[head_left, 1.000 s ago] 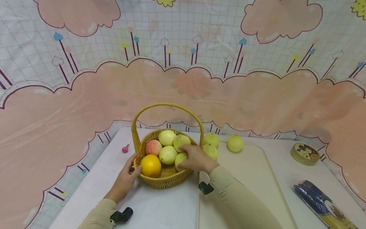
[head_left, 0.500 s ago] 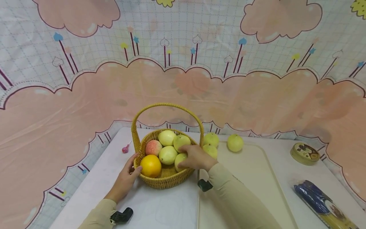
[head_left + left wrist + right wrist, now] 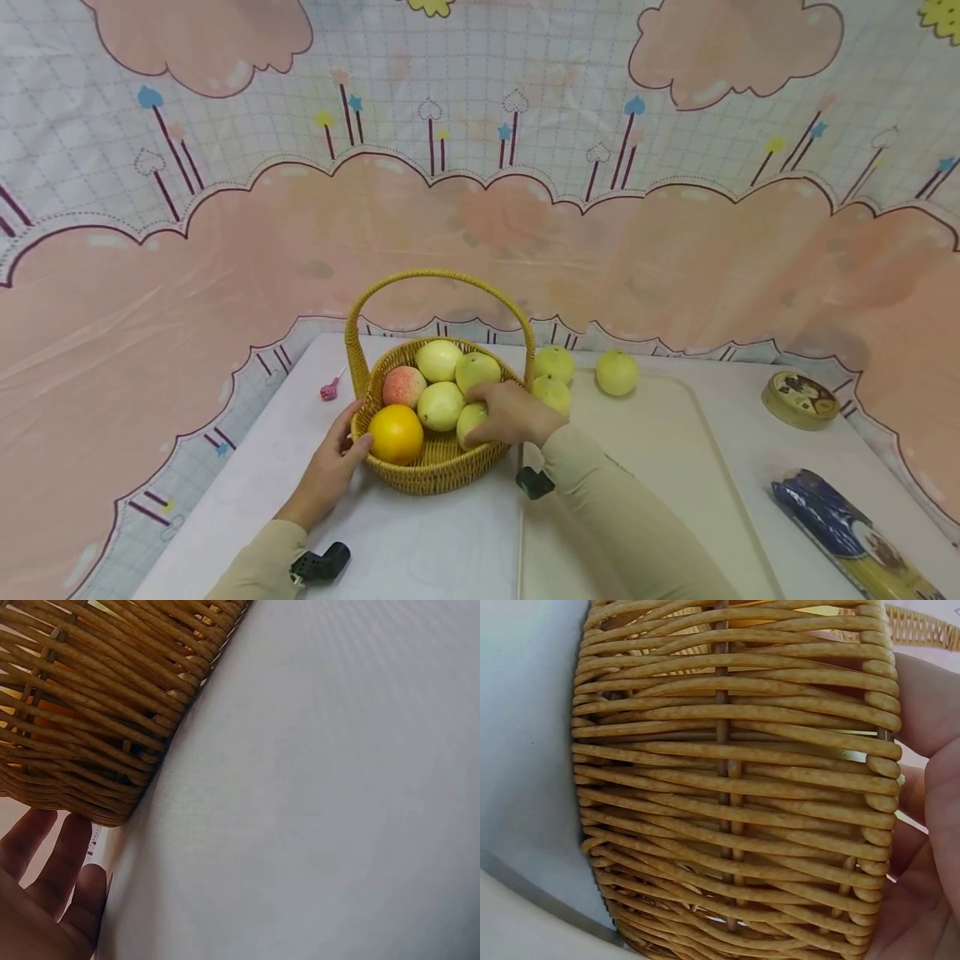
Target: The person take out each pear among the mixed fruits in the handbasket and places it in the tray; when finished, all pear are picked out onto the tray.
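Note:
A wicker basket (image 3: 435, 479) with a tall arched handle stands on the white table. Inside lie an orange (image 3: 396, 435), a peach (image 3: 404, 387) and several yellow-green fruits (image 3: 441, 407). My left hand (image 3: 327, 475) holds the basket's left rim, thumb over the edge beside the orange. In the left wrist view its fingers (image 3: 64, 859) touch the outer wall. Reaching over the right rim, my right hand (image 3: 517, 414) grips a yellow-green fruit (image 3: 470, 427) low in the basket's right side. The right wrist view shows mostly the woven wall (image 3: 735, 780), which hides that fruit.
Several more yellow-green fruits (image 3: 617, 372) sit right of the basket, by a beige tray (image 3: 652, 467). Farther right are a round tin (image 3: 800, 402) and a blue-and-yellow packet (image 3: 855, 533). A lollipop (image 3: 329, 389) lies left of the basket. A patterned curtain (image 3: 480, 225) hangs behind.
My right hand has shifted very slightly left, still gripping the fruit in the basket. The left hand and the basket have stayed in place.

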`<state>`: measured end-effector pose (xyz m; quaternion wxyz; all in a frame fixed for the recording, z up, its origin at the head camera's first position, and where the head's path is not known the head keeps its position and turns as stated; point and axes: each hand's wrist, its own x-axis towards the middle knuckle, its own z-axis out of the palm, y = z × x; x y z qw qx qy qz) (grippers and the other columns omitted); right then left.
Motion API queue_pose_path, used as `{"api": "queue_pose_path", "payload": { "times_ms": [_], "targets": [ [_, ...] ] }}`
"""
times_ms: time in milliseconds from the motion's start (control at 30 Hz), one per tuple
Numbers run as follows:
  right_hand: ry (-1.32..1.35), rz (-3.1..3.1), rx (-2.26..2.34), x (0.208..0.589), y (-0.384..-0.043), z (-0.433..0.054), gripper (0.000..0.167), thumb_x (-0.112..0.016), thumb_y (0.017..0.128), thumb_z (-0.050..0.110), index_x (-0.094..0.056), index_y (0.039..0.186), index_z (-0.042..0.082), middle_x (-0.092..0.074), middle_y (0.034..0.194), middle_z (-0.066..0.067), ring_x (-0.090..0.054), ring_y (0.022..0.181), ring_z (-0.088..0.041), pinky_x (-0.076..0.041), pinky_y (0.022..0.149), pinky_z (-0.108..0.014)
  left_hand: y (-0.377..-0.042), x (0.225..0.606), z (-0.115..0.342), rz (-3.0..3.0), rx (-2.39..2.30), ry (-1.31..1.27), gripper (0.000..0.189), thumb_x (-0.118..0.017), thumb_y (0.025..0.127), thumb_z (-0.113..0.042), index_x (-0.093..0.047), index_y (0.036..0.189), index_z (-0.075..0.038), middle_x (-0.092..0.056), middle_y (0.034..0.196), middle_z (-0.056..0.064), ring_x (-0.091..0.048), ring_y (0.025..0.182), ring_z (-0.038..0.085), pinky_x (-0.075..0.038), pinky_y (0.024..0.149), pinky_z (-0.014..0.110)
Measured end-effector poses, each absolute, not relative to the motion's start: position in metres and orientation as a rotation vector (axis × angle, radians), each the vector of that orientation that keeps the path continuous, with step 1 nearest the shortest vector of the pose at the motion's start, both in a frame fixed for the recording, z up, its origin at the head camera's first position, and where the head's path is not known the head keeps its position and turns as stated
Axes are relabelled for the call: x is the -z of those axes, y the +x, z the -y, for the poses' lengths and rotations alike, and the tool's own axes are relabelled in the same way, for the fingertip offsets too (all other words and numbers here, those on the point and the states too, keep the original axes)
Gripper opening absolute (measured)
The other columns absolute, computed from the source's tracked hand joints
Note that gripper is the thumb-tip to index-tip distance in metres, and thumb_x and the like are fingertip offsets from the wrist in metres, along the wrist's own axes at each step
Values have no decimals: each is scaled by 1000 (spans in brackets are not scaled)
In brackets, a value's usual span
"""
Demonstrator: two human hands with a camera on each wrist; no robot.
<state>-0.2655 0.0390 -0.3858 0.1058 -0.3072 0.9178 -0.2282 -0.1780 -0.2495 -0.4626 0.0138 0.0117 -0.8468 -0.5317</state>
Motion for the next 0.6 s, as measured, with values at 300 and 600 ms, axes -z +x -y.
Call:
{"api": "queue_pose_path", "payload": {
  "times_ms": [300, 600],
  "targets": [
    [-925, -2699, 689, 386, -265, -39, 52, -83, 78, 33, -67, 123, 13, -68, 115, -1, -59, 102, -21, -47, 90, -35, -178, 462, 249, 2637, 1657, 41, 67, -51, 105, -38, -18, 161, -22, -26, 159, 19, -42, 129, 41, -35, 106, 60],
    [-962, -2691, 753, 387, -266, -41, 50, -82, 78, 31, -67, 122, 11, -68, 113, -2, -59, 95, -17, -49, 84, -32, -178, 461, 249, 2643, 1642, 50, 66, -51, 105, -39, -19, 161, -22, -28, 158, 20, -44, 126, 39, -38, 104, 58]
  ]
}}
